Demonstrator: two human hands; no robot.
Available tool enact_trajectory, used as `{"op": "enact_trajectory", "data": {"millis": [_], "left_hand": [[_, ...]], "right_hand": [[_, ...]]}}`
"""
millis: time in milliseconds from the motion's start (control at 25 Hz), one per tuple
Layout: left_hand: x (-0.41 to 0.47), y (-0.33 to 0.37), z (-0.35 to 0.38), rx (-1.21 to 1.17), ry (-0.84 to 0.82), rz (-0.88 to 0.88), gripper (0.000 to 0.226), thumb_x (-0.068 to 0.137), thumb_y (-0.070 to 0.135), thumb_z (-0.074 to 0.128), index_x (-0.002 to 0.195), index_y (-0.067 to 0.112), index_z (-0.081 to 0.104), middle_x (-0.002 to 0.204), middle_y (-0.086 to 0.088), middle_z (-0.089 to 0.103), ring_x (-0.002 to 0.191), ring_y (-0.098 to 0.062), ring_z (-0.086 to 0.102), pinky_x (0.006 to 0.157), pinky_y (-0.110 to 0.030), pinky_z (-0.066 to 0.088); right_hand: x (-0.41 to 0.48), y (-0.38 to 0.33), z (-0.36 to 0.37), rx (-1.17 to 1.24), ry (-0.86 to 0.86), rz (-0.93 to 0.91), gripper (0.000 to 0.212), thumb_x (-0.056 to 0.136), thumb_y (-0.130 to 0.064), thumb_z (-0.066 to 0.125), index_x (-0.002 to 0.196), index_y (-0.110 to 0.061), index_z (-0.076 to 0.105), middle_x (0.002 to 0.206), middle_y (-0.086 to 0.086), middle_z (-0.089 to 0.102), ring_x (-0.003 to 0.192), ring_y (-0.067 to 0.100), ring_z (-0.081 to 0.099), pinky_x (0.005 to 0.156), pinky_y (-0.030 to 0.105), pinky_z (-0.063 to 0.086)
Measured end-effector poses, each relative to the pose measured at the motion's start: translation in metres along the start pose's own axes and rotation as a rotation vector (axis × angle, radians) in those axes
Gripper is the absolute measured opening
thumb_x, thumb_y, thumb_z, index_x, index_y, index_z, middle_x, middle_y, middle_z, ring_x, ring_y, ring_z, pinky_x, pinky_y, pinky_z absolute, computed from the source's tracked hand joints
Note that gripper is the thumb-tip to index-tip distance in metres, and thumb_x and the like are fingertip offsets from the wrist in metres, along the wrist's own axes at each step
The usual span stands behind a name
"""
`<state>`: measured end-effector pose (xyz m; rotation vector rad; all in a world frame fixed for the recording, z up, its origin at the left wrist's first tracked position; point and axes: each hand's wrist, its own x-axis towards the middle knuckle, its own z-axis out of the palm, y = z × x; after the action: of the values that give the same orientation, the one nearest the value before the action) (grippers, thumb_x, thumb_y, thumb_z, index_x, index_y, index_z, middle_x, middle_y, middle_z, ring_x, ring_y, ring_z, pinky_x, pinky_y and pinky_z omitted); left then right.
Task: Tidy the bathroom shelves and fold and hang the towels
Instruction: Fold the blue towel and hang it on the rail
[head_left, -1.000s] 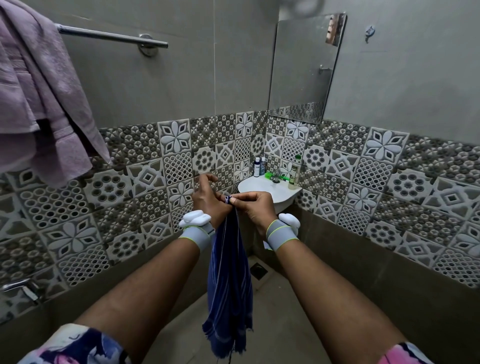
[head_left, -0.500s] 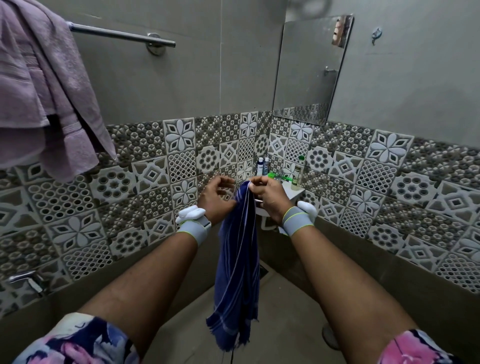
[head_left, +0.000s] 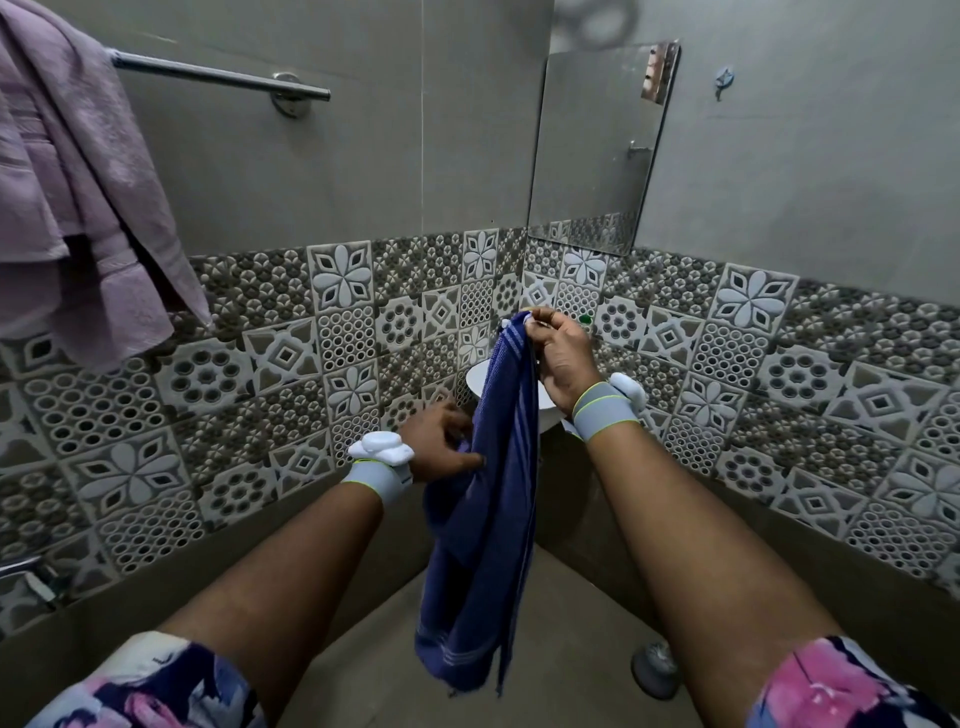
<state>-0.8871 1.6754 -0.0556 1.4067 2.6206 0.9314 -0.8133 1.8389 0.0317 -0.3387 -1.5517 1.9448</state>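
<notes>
Between the two outstretched forearms, near the middle of the view, a dark blue woven towel with thin pale stripes (head_left: 485, 519) hangs lengthwise, bunched into a narrow drape. Its top corner is pinched in the right hand (head_left: 563, 358), which is the higher and farther of the two. That hand's thumb and fingertips are closed on the cloth at its highest point, and the back of the hand faces the camera. From that pinch the towel falls straight down, and its striped lower hem ends between the arms (it touches nothing that I can make out). The left hand (head_left: 441, 441) sits lower and to the left, beside the towel's upper half. Its thumb lies across the front of the left edge and its fingers curl behind, so it grasps a fold of cloth there. Both arms reach forward, and each wrist wears one of the grey wristbands (head_left: 605, 415) carrying a white plastic device.

Just behind the towel, a white rounded corner shelf (head_left: 475, 382) is mostly hidden. A band of grey-and-white patterned relief tiles (head_left: 343, 280) runs along both walls. On the far right wall hangs a frameless rectangular mirror (head_left: 597, 145). High on the left wall, a chrome towel rail (head_left: 208, 73) carries a lilac terry towel (head_left: 78, 208) draped over its left end.
</notes>
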Motion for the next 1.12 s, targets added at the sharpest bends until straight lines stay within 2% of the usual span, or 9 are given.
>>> {"op": "enact_trajectory", "data": {"millis": [80, 160, 360, 600, 680, 840, 880, 1000, 1120], "left_hand": [[0.000, -0.001, 0.004, 0.107, -0.021, 0.078, 0.036, 0.067, 0.041, 0.079, 0.091, 0.015, 0.073, 0.108, -0.004, 0.056, 0.091, -0.022, 0.060, 0.082, -0.030, 0.051], [-0.001, 0.004, 0.001, 0.068, 0.140, 0.159, 0.026, 0.071, 0.038, 0.078, 0.082, 0.015, 0.073, 0.099, -0.003, 0.056, 0.084, -0.021, 0.059, 0.075, -0.026, 0.048], [0.010, 0.049, -0.003, -0.164, 0.546, 0.305, 0.029, 0.077, 0.032, 0.074, 0.101, 0.016, 0.067, 0.089, 0.001, 0.054, 0.070, -0.010, 0.053, 0.067, -0.014, 0.043], [0.026, 0.068, 0.024, -0.304, 0.706, 0.056, 0.030, 0.074, 0.031, 0.076, 0.096, 0.011, 0.071, 0.086, -0.001, 0.070, 0.070, -0.013, 0.065, 0.069, -0.027, 0.055], [0.029, 0.067, 0.027, -0.338, 0.574, -0.028, 0.033, 0.072, 0.035, 0.078, 0.093, 0.010, 0.072, 0.088, -0.003, 0.072, 0.078, -0.016, 0.067, 0.075, -0.030, 0.056], [0.031, 0.067, 0.023, -0.689, -0.015, 0.013, 0.045, 0.065, 0.023, 0.084, 0.103, 0.007, 0.068, 0.103, -0.010, 0.073, 0.093, -0.021, 0.069, 0.088, -0.040, 0.055], [0.029, 0.068, 0.022, -0.676, -0.122, -0.014, 0.044, 0.066, 0.020, 0.085, 0.105, 0.008, 0.068, 0.105, -0.010, 0.072, 0.094, -0.021, 0.069, 0.091, -0.042, 0.054], [0.024, 0.065, 0.031, -0.262, -0.337, -0.165, 0.067, 0.058, 0.046, 0.085, 0.116, 0.019, 0.066, 0.115, 0.000, 0.069, 0.105, -0.019, 0.064, 0.097, -0.036, 0.050], [0.021, 0.053, 0.038, 0.446, -0.618, -0.323, 0.081, 0.059, 0.074, 0.069, 0.125, 0.029, 0.059, 0.122, 0.008, 0.062, 0.112, -0.017, 0.057, 0.101, -0.032, 0.043]], "right_hand": [[0.001, -0.002, -0.005, 0.048, 0.011, -0.004, 0.022, 0.093, 0.002, 0.049, 0.084, -0.016, 0.058, 0.077, 0.002, 0.060, 0.064, 0.012, 0.053, 0.060, 0.025, 0.043], [0.002, -0.003, -0.011, 0.058, 0.030, -0.016, 0.023, 0.093, 0.003, 0.048, 0.084, -0.016, 0.058, 0.078, 0.002, 0.060, 0.065, 0.012, 0.053, 0.060, 0.023, 0.045], [0.001, 0.002, -0.017, -0.110, -0.060, -0.060, 0.020, 0.092, 0.002, 0.051, 0.085, -0.016, 0.058, 0.079, 0.004, 0.060, 0.067, 0.013, 0.055, 0.063, 0.025, 0.048], [0.006, 0.008, -0.019, -0.140, -0.051, -0.092, 0.017, 0.091, 0.002, 0.054, 0.085, -0.012, 0.059, 0.079, 0.006, 0.060, 0.071, 0.016, 0.056, 0.070, 0.030, 0.048], [0.006, 0.009, -0.023, -0.149, -0.065, -0.083, 0.016, 0.091, 0.002, 0.054, 0.086, -0.012, 0.059, 0.079, 0.006, 0.061, 0.071, 0.017, 0.056, 0.070, 0.031, 0.049], [0.007, 0.011, -0.028, -0.096, -0.084, -0.033, 0.018, 0.091, 0.002, 0.053, 0.085, -0.013, 0.060, 0.076, 0.006, 0.063, 0.064, 0.015, 0.058, 0.062, 0.027, 0.052], [0.010, 0.010, -0.030, -0.081, -0.090, -0.025, 0.017, 0.091, 0.002, 0.054, 0.086, -0.013, 0.060, 0.077, 0.006, 0.063, 0.064, 0.015, 0.059, 0.062, 0.027, 0.052], [0.016, 0.004, -0.039, -0.039, -0.085, -0.020, 0.019, 0.091, 0.004, 0.053, 0.085, -0.012, 0.061, 0.076, 0.005, 0.064, 0.064, 0.014, 0.060, 0.064, 0.026, 0.053], [0.024, 0.003, -0.054, -0.052, -0.045, -0.032, 0.021, 0.091, 0.005, 0.052, 0.083, -0.013, 0.060, 0.075, 0.002, 0.063, 0.062, 0.010, 0.059, 0.061, 0.019, 0.053]]}}
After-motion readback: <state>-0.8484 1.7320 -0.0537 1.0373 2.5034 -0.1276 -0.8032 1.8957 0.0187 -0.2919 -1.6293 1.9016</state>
